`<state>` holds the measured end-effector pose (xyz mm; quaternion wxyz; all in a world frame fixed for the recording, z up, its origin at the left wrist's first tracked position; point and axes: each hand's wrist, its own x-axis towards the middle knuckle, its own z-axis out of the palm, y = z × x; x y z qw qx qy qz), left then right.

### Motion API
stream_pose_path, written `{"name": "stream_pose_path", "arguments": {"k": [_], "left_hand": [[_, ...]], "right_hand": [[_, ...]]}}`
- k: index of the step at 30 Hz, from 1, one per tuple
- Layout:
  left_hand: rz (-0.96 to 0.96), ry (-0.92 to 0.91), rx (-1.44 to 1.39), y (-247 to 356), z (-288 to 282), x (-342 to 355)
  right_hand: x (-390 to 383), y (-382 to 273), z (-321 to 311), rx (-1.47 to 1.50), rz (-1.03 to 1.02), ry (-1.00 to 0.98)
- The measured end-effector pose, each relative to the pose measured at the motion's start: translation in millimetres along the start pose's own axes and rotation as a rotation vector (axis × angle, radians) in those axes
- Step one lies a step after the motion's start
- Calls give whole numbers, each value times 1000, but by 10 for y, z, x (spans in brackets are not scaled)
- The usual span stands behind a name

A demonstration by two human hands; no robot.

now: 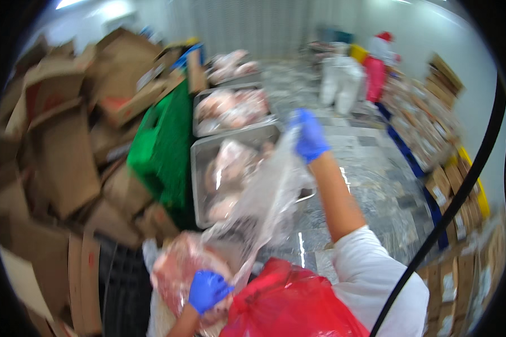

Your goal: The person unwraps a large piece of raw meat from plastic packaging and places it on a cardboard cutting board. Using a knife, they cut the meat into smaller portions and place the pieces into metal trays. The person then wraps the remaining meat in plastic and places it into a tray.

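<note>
My right hand (310, 136), in a blue glove, is raised with its fingers closed on a clear plastic sheet (267, 194). The sheet stretches down to a large piece of pale pink raw meat (177, 269) in front of me. Low on that meat lies my left hand (207, 291), also blue-gloved, its fingers curled against the surface close to the lower end of the plastic. Just beyond stands a grey metal tub (198, 185) with plastic-covered meat (222, 168) in it. The sheet hides the tub's right part.
More metal tubs (197, 119) of meat line up behind. A green crate (160, 146) and a heap of cardboard boxes (62, 163) crowd the left. Stacked cartons (450, 281) stand along the right. Two people (343, 78) are far off on the tiled floor. A black cable (461, 196) crosses the right side.
</note>
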<state>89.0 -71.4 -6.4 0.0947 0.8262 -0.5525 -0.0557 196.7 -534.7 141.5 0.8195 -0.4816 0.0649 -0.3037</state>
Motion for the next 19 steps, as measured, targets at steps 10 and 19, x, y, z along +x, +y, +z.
{"name": "stream_pose_path", "arguments": {"k": [10, 19], "left_hand": [[-206, 76, -115, -10, -409, -427], [-833, 135, -228, 563, -1130, -1543]], "right_hand": [[536, 385, -951, -76, 195, 42], [1326, 1250, -1359, -311, 271, 194]]}}
